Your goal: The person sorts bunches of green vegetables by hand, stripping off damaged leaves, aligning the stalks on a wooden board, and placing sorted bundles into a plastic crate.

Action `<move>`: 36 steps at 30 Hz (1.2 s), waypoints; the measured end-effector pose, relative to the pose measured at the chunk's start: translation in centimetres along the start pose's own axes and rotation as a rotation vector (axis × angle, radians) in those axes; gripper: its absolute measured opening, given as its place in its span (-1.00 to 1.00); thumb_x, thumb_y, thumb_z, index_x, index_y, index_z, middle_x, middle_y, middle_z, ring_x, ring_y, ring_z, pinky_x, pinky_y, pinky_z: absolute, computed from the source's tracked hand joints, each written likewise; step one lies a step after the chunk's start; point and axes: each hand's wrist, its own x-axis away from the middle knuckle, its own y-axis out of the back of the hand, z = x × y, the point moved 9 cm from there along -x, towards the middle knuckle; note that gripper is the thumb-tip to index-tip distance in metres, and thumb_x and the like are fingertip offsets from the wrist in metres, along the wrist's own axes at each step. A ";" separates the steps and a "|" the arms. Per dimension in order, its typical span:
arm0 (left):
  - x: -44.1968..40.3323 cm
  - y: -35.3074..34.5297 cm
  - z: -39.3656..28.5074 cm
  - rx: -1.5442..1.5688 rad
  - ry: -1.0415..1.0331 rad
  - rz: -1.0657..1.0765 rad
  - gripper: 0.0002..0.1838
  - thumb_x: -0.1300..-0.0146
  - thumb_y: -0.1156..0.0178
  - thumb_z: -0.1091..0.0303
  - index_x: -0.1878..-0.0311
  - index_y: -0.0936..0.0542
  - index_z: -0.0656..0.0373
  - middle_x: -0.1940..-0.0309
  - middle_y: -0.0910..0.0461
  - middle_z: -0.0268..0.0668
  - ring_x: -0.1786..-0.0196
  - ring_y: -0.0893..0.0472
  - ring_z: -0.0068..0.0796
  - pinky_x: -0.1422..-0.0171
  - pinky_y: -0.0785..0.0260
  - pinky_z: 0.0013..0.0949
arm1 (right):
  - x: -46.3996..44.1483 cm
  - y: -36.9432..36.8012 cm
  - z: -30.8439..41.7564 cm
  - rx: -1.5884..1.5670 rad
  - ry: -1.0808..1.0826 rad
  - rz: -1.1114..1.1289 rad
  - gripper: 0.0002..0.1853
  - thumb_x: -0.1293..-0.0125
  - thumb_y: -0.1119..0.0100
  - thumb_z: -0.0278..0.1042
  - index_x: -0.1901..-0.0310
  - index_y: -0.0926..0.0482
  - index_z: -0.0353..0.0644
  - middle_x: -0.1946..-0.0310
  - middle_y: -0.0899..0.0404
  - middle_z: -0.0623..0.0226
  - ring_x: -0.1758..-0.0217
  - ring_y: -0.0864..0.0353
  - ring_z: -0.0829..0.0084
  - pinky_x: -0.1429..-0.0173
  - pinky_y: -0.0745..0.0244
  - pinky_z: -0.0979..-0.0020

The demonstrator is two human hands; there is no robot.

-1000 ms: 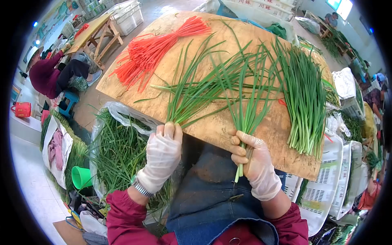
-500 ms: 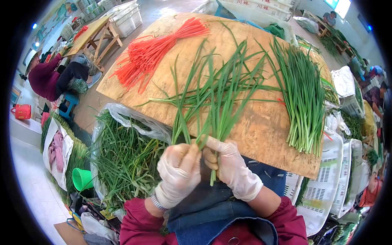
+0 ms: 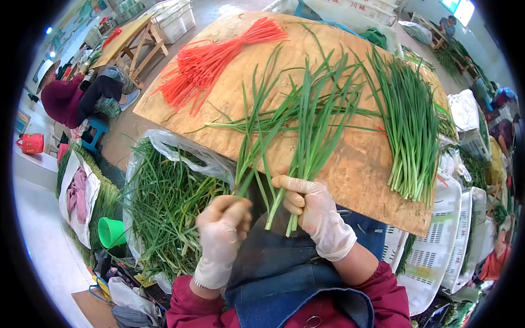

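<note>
My gloved right hand (image 3: pixel 320 216) is closed around a small bunch of garlic chives (image 3: pixel 314 142), whose pale cut ends hang below the fingers over the apron. To its left, my gloved left hand (image 3: pixel 221 235) is slightly blurred, with fingers curled in a pinch. Green chive leaves run down to its fingertips, though the exact grip is smeared. Both bunches slant up over the wooden board (image 3: pixel 361 175). Several loose chives (image 3: pixel 268 120) lie crosswise beneath them. A thick bundle of garlic chives (image 3: pixel 407 131) rests at the board's right side.
Red ties (image 3: pixel 210 68) lie fanned out at the board's far left. Below the board's left edge stands a plastic-lined container of chive leaves (image 3: pixel 169 202). A green cup (image 3: pixel 111 232) is farther left. White crates (image 3: pixel 432 246) stand at right. Another person (image 3: pixel 68 101) sits at far left.
My hands have moved apart: the left has drawn down and left, away from the right. The right still grips its chives, and the stalk ends now show more between the hands.
</note>
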 end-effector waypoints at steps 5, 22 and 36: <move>0.5 -4.5 3.7 0.168 0.328 0.460 -0.80 -0.22 -0.09 0.32 0.33 -0.57 0.28 0.65 -0.44 -0.39 0.68 -0.32 -0.67 0.63 -0.09 -0.60 | 0.0 0.4 -0.6 -0.037 -0.039 0.050 -0.78 -0.13 -0.18 -0.57 0.16 -0.48 -0.33 0.45 -0.59 0.24 0.72 -0.27 0.68 0.68 -0.09 0.63; 0.1 8.4 -1.1 -0.758 -0.468 -0.387 -0.80 -0.17 -0.17 0.38 0.22 -0.60 0.33 0.43 -0.62 -0.16 0.39 -0.58 -0.42 0.28 -0.41 -0.43 | 1.6 1.3 1.2 -0.121 -0.052 0.003 -0.81 -0.22 -0.05 -0.48 0.16 -0.46 -0.39 0.25 -0.56 0.11 0.14 -0.60 0.25 0.14 -0.61 0.17; -0.9 -2.3 1.4 -0.057 -0.079 0.117 -0.92 -0.20 -0.15 0.47 0.34 -0.55 0.29 0.64 -0.48 -0.42 0.65 -0.32 -0.75 0.59 -0.11 -0.63 | 0.1 -0.8 0.2 0.189 0.096 -0.125 -0.84 -0.08 -0.28 -0.46 0.37 -0.58 -0.40 0.64 -0.49 0.32 0.70 -0.34 0.62 0.69 -0.06 0.61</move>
